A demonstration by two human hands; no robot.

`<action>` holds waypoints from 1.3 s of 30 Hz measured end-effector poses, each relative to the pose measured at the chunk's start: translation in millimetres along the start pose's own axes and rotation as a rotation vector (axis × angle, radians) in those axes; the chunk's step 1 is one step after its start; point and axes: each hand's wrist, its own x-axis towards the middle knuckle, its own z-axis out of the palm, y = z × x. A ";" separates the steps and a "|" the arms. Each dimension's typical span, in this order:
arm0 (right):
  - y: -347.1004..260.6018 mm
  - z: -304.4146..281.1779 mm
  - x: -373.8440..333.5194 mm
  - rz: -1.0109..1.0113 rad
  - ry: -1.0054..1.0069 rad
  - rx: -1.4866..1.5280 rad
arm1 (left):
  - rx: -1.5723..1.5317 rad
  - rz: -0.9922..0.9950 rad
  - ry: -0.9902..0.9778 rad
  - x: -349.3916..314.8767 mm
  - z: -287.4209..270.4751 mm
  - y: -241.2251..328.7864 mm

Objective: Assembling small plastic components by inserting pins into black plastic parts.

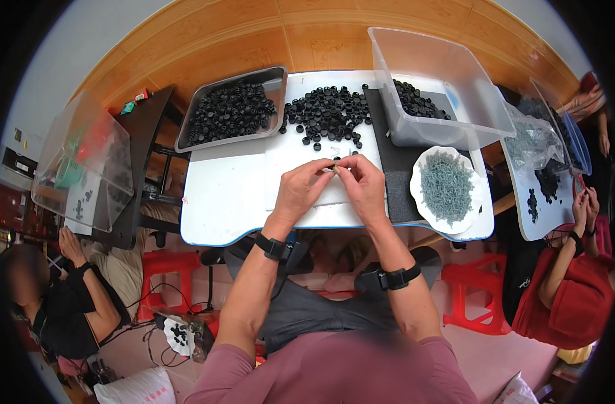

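**Steady pinch**

Left hand [299,190] and right hand [364,186] pinch a tiny piece [334,168], too small to identify, above the white, blue-edged table [220,209]. Small round black plastic parts [329,111] lie heaped beyond; light, even pressure should help.

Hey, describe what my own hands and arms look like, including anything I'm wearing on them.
Your left hand and right hand are ungloved. Each arm wears a black band with a boxy dark device, left and right. The mauve fabric sleeves are short.
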 end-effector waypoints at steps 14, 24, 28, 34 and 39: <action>-5.5 -3.4 -2.2 0.040 -0.039 0.034 | -0.100 -0.066 -0.015 -1.9 -2.4 -0.5; -9.7 -2.8 -0.6 -0.017 -0.055 -0.034 | -0.195 -0.180 -0.044 -1.3 -4.1 -2.1; -4.8 -2.7 0.1 -0.036 -0.030 0.043 | -0.246 -0.123 0.013 -2.0 2.4 -3.6; -16.0 -2.1 -0.3 -0.077 -0.043 -0.011 | -0.437 -0.331 -0.029 -6.0 -2.5 -19.3; -11.6 -4.0 -0.3 -0.106 -0.058 -0.012 | -0.506 -0.360 -0.092 -2.6 -5.4 -17.9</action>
